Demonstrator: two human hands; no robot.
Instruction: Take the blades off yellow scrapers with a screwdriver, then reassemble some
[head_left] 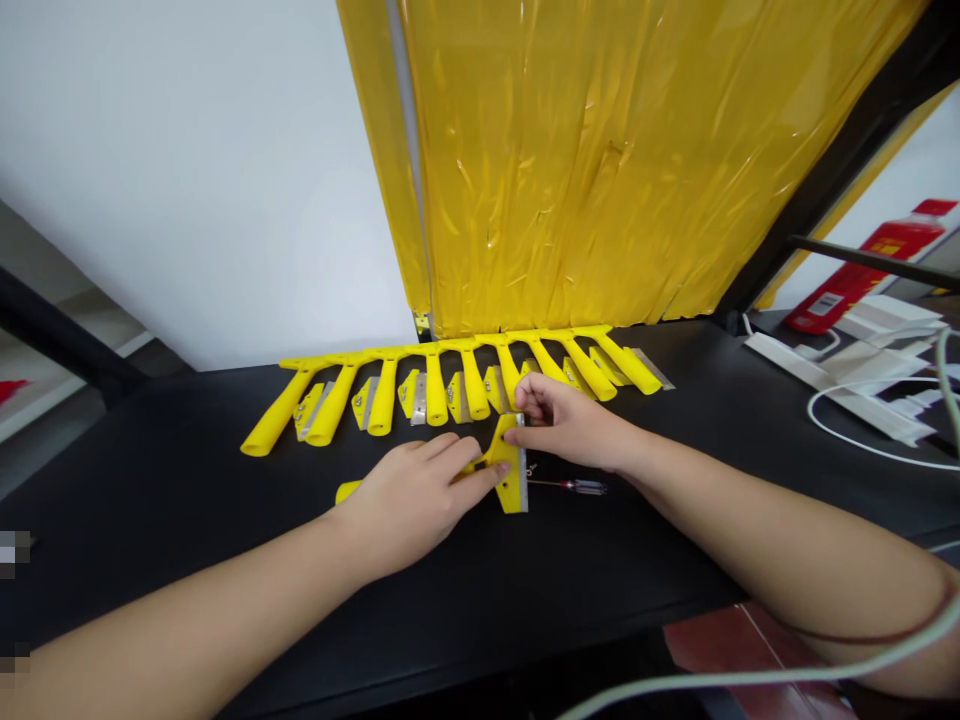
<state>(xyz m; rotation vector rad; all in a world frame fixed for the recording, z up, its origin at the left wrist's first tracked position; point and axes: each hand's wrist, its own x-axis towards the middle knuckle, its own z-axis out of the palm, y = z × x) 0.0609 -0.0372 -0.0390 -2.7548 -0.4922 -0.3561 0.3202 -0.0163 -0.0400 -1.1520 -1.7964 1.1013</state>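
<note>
A yellow scraper (510,497) with a metal blade along its right edge lies sideways just above the black table. My left hand (420,495) is closed around its handle, thumb laid on the wide head. At the head's upper end, my right hand (559,420) has its thumb on the yellow plastic beside a hole and its fingers curled behind; anything small in that pinch is hidden. To the right of the blade lies a screwdriver (585,487) with a clear handle, beside small metal pieces, perhaps screws (531,469).
Behind my hands, several similar yellow scrapers (384,395) stand in a row along the back of the black table (247,530). Yellow plastic sheeting (570,180) hangs behind them. A red bottle (862,265) and white cables (855,385) are at right.
</note>
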